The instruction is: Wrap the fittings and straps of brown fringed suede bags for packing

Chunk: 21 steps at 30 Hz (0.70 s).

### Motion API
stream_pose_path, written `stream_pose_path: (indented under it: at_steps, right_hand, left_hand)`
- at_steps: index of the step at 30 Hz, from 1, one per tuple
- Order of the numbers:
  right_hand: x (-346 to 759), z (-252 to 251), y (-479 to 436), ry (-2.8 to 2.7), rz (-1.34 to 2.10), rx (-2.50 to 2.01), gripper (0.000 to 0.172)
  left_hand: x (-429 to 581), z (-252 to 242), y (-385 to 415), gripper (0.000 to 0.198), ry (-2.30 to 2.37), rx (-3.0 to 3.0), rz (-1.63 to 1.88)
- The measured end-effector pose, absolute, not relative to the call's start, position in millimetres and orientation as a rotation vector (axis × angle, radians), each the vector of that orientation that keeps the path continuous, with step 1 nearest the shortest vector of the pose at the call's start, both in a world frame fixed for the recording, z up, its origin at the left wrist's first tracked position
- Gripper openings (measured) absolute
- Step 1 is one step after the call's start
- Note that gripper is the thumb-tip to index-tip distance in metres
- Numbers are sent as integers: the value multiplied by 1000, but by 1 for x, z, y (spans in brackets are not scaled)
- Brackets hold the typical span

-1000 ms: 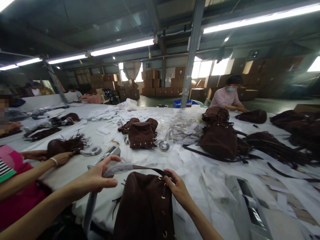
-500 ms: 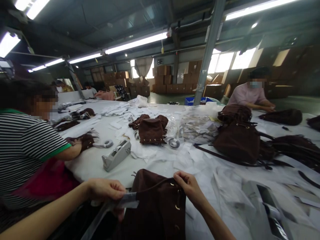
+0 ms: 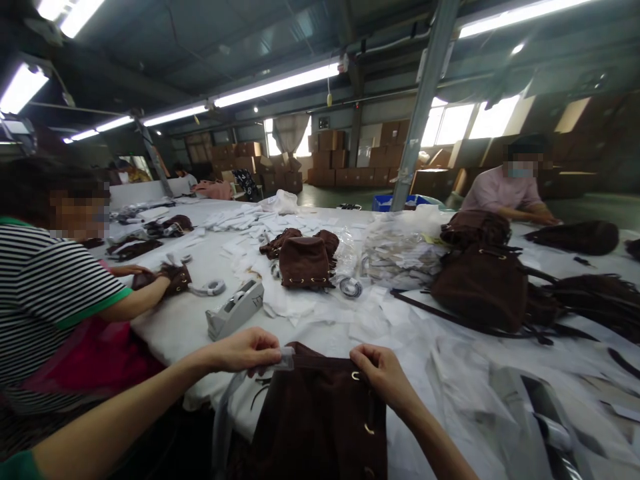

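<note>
Here | left fingers (image 3: 269, 352) pinch wrapped strap (image 3: 287, 361) | right fingers (image 3: 363, 357) pinch brown bag (image 3: 320, 420)

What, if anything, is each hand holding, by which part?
Left hand pinches the strap by its plastic-wrapped part. Right hand pinches the brown bag at its top edge, near a gold ring; whether strap, rim or both, can't tell.

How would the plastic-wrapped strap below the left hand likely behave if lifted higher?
The strap likely flops, since it hangs curved below the left hand. Its shiny plastic wrap may be slippery; its narrowness suggests little weight.
</note>
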State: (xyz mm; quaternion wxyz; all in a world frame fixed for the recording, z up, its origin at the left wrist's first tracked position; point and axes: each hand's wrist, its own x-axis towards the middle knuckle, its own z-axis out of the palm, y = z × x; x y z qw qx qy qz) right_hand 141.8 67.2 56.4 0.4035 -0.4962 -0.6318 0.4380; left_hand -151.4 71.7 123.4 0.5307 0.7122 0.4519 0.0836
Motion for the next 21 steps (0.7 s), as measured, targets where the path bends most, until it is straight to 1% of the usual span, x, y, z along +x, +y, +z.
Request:
stream_pose_path:
  at_steps: [5, 7, 10, 11, 13, 15, 18, 21]
  right_hand:
    - [110, 81, 66, -1758, 976, -1142, 31]
    - [109, 82, 67, -1737, 1018, -1071, 33]
    - [125, 68, 64, -1576, 1148, -1042, 35]
    - [130, 60, 61, -1536, 1177, -1070, 39]
    - [135, 42, 53, -1521, 1189, -1162, 54]
    - [133, 26, 45, -1530, 1149, -1253, 60]
    - [126, 13, 41, -1509, 1056, -1319, 53]
    - [131, 12, 47, -1565, 977, -1287, 48]
  left_hand:
    - [-100, 134, 75, 41, 1027, 1824, 226]
    - [-87, 133, 77, 41, 1021, 1818, 284]
    - [-86, 125, 85, 41, 1062, 1757, 357]
    - [-89, 122, 88, 42, 1073, 1727, 352]
    - [-93, 114, 96, 43, 1070, 1658, 323]
    - [-92, 109, 101, 45, 1057, 1593, 311]
    - [-85, 111, 107, 47, 1050, 1543, 296]
    - [-82, 117, 112, 49, 1093, 1613, 267]
